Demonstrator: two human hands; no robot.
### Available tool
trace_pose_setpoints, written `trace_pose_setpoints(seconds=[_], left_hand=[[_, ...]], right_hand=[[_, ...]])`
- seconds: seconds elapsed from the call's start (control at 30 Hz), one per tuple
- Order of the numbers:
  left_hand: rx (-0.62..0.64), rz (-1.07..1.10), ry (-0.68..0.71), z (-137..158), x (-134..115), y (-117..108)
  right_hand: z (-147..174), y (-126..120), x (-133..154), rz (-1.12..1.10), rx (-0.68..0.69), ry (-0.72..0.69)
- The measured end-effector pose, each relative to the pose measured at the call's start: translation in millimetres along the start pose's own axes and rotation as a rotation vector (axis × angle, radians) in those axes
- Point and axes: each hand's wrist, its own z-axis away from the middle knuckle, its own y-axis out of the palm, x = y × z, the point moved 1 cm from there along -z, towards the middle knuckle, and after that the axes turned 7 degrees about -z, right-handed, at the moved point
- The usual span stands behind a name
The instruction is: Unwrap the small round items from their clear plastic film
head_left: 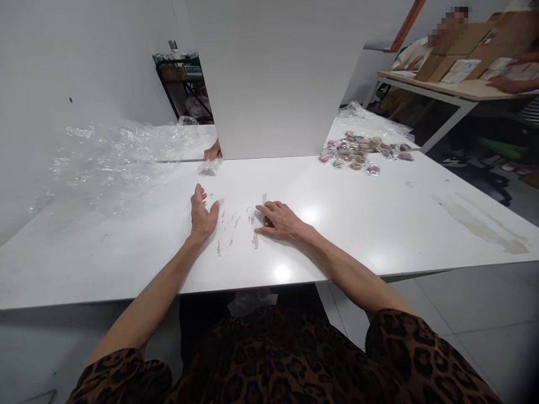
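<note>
My left hand (202, 217) is held above the white table (138, 247), thumb and fingers apart, with nothing in it. My right hand (283, 222) rests on the tabletop, its fingers curled over a small, round, brownish item (268, 222). Only a bit of that item shows between thumb and fingers, and its kind is unclear. Beyond my left hand lies a small clear plastic bag (210, 166). Greyish smear marks (231, 227) run across the surface between my hands.
Crumpled clear plastic bags (113, 163) pile up at left. Several small wrapped round items (357, 150) lie at back right, with more clear plastic (370, 120) behind. A white panel (273, 78) stands across the table; another person's hand (213, 151) shows beside it. People sit by cardboard boxes (467, 47).
</note>
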Motion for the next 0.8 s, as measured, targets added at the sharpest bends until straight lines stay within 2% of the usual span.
trace_pose_setpoints(seconds=[0.17,0.3,0.5,0.67,0.8], left_hand=[[-0.041,-0.015,-0.013,-2.2,3.6,-6.8],[-0.057,-0.026,-0.006,-4.8,3.6,-10.0],[-0.081,-0.044,-0.012,-6.7,2.9,-10.9],[-0.086,-0.033,0.015,-5.4,1.6,-9.9],[-0.081,-0.042,0.033,-3.4,-2.9,-9.9]], right_hand=[[-2.6,4.5,3.8,0.045,-0.064,-0.023],[-1.4,4.7,4.6,0.035,-0.051,-0.006],[9.5,3.8,14.0,0.094,0.007,-0.113],[18.2,7.0,18.7,0.114,-0.028,-0.072],[27.2,5.7,23.4,0.095,0.012,-0.072]])
